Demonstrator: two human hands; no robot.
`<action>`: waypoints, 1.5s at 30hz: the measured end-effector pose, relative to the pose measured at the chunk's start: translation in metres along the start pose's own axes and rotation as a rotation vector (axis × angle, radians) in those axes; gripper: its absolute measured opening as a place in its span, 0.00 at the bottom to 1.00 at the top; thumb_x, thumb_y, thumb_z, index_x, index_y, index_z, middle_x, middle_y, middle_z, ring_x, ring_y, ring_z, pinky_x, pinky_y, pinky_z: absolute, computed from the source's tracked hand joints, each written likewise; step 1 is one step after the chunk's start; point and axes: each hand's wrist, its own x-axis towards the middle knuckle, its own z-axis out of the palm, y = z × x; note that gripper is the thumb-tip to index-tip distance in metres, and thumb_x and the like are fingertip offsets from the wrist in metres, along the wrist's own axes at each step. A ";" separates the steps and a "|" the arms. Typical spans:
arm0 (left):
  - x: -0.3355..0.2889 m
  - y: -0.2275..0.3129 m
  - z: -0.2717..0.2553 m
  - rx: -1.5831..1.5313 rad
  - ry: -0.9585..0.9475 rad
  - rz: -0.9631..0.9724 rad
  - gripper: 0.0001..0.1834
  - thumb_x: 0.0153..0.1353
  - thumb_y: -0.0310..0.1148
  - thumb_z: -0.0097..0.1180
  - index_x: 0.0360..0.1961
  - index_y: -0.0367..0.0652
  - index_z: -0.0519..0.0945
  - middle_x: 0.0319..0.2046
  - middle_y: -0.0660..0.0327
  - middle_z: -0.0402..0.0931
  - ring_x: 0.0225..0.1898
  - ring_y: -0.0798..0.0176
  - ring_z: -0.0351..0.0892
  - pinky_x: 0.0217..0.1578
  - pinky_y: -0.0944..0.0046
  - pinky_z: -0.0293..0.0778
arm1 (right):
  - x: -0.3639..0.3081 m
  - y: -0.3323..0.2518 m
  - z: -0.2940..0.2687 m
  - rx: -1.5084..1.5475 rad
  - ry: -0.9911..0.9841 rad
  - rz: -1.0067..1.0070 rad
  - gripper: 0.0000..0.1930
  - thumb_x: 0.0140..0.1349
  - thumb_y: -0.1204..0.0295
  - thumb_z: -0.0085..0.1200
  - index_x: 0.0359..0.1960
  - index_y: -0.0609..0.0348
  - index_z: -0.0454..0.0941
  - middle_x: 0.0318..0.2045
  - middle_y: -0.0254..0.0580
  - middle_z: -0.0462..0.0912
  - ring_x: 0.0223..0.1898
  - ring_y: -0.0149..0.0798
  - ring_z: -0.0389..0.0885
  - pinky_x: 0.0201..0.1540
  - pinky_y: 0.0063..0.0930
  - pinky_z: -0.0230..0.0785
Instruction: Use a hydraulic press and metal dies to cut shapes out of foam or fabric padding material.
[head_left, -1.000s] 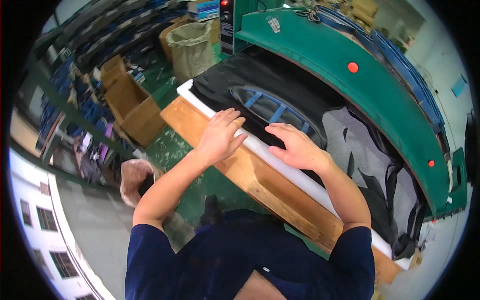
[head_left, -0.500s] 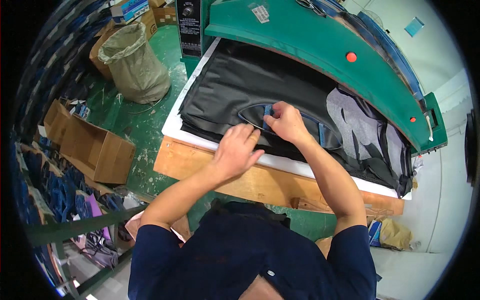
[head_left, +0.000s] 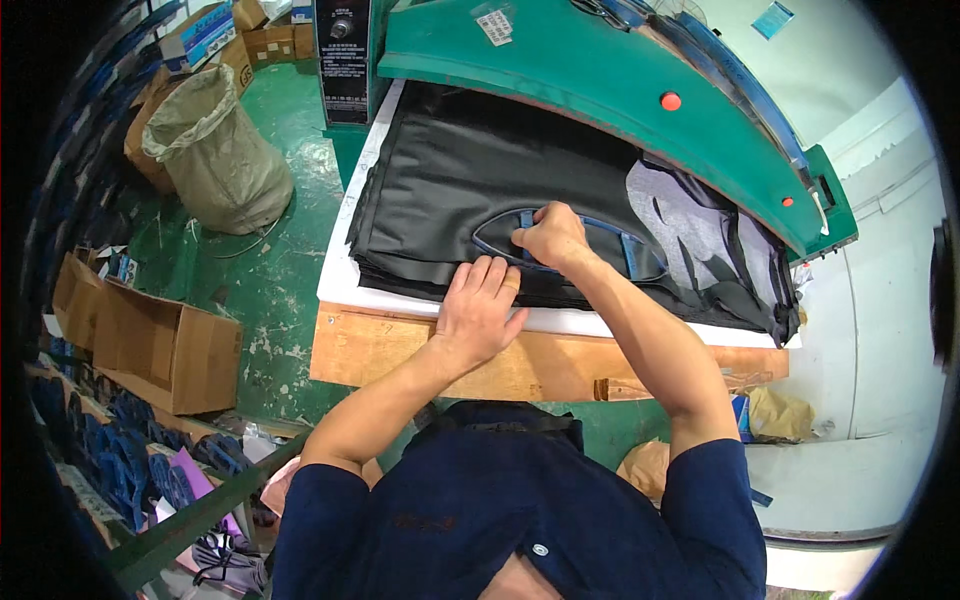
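Observation:
A cutting die [head_left: 630, 256], a pointed oval metal outline with blue cross bars, lies on a stack of black sheet material [head_left: 450, 150]. My right hand [head_left: 553, 238] is closed on the die's left cross bar, its fingertips partly hidden behind the hand. Just below the die's left end, my left hand [head_left: 478, 312] rests with its fingers stretched out over the front edge of the stack. Its palm reaches over the white board [head_left: 570, 321] under the stack. Grey cut-out areas [head_left: 655, 215] show at the stack's right side.
A green press arm [head_left: 570, 70] with red buttons spans the table's back, beside a black control panel [head_left: 345, 60]. A wooden ledge [head_left: 390, 350] runs along the front. On the left floor stand a cloth sack [head_left: 225, 165] and an open cardboard box [head_left: 200, 355].
The view has shifted, so the press, stack and floor things appear farther left. My right hand still grips the die's bar. My left hand stays at the stack's front edge.

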 end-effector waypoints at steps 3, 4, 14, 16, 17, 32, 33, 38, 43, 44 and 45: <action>0.002 0.000 -0.002 0.002 -0.017 -0.008 0.30 0.51 0.43 0.66 0.51 0.33 0.77 0.53 0.46 0.71 0.56 0.45 0.68 0.56 0.46 0.64 | 0.011 0.012 0.004 0.052 -0.024 0.030 0.31 0.42 0.61 0.70 0.48 0.69 0.80 0.46 0.59 0.84 0.51 0.52 0.83 0.54 0.37 0.74; 0.003 0.001 -0.002 0.000 -0.010 -0.001 0.30 0.51 0.43 0.66 0.51 0.33 0.77 0.52 0.46 0.71 0.56 0.45 0.68 0.56 0.46 0.64 | 0.017 0.020 0.007 0.164 -0.042 0.053 0.31 0.42 0.61 0.70 0.47 0.69 0.79 0.44 0.58 0.84 0.49 0.50 0.84 0.53 0.36 0.74; 0.003 0.007 -0.008 0.028 -0.010 -0.030 0.30 0.50 0.42 0.67 0.51 0.34 0.77 0.51 0.47 0.71 0.56 0.44 0.69 0.55 0.46 0.64 | 0.022 0.027 -0.048 0.701 -0.039 -0.065 0.23 0.47 0.69 0.66 0.44 0.70 0.77 0.28 0.40 0.80 0.25 0.31 0.78 0.26 0.26 0.71; 0.006 0.011 -0.014 0.006 -0.038 -0.042 0.30 0.51 0.42 0.67 0.51 0.33 0.77 0.51 0.46 0.72 0.56 0.44 0.69 0.56 0.45 0.64 | 0.021 0.029 -0.016 0.625 0.006 -0.127 0.24 0.47 0.69 0.67 0.44 0.71 0.76 0.28 0.40 0.80 0.25 0.32 0.78 0.26 0.26 0.72; 0.008 0.012 -0.014 -0.019 -0.056 -0.058 0.30 0.52 0.42 0.66 0.52 0.32 0.77 0.51 0.45 0.73 0.57 0.44 0.69 0.57 0.45 0.63 | 0.023 0.034 -0.002 0.536 0.023 -0.100 0.24 0.48 0.70 0.67 0.45 0.71 0.75 0.28 0.41 0.80 0.25 0.33 0.78 0.27 0.27 0.73; 0.012 0.008 -0.013 -0.003 0.003 -0.022 0.26 0.50 0.35 0.68 0.49 0.33 0.78 0.49 0.43 0.72 0.55 0.39 0.71 0.59 0.41 0.65 | -0.013 0.122 -0.042 0.072 0.209 -0.113 0.27 0.58 0.49 0.60 0.46 0.64 0.79 0.40 0.57 0.85 0.44 0.55 0.84 0.47 0.45 0.75; 0.011 0.009 -0.012 0.036 -0.002 -0.009 0.27 0.49 0.36 0.68 0.49 0.33 0.78 0.49 0.43 0.72 0.55 0.39 0.71 0.60 0.41 0.64 | -0.014 0.118 -0.040 0.171 0.172 -0.104 0.28 0.58 0.49 0.60 0.47 0.64 0.80 0.41 0.57 0.85 0.44 0.55 0.84 0.48 0.45 0.75; 0.007 0.008 -0.011 0.071 -0.048 -0.007 0.27 0.50 0.40 0.68 0.49 0.35 0.79 0.52 0.43 0.72 0.57 0.38 0.70 0.62 0.40 0.63 | -0.013 0.099 -0.027 0.085 0.110 -0.155 0.26 0.56 0.61 0.62 0.50 0.70 0.74 0.43 0.66 0.83 0.49 0.61 0.82 0.54 0.49 0.72; 0.009 0.014 -0.027 0.081 -0.071 -0.012 0.27 0.49 0.39 0.69 0.48 0.35 0.79 0.52 0.45 0.73 0.56 0.39 0.71 0.61 0.43 0.65 | -0.017 0.091 -0.049 0.146 0.155 -0.220 0.24 0.56 0.61 0.61 0.50 0.66 0.75 0.42 0.64 0.84 0.48 0.61 0.82 0.53 0.50 0.73; 0.005 0.013 -0.032 -0.009 -0.020 0.006 0.26 0.48 0.37 0.70 0.48 0.35 0.79 0.52 0.45 0.74 0.55 0.40 0.72 0.59 0.44 0.67 | -0.019 0.085 -0.061 0.152 0.168 -0.240 0.23 0.57 0.61 0.62 0.50 0.64 0.76 0.41 0.62 0.84 0.47 0.61 0.82 0.53 0.51 0.73; 0.005 0.012 -0.038 -0.101 0.031 0.031 0.26 0.48 0.36 0.71 0.47 0.36 0.80 0.52 0.46 0.74 0.54 0.40 0.73 0.58 0.44 0.68 | -0.020 0.082 -0.072 0.130 0.223 -0.291 0.23 0.57 0.61 0.62 0.49 0.64 0.77 0.40 0.61 0.85 0.46 0.60 0.83 0.51 0.51 0.74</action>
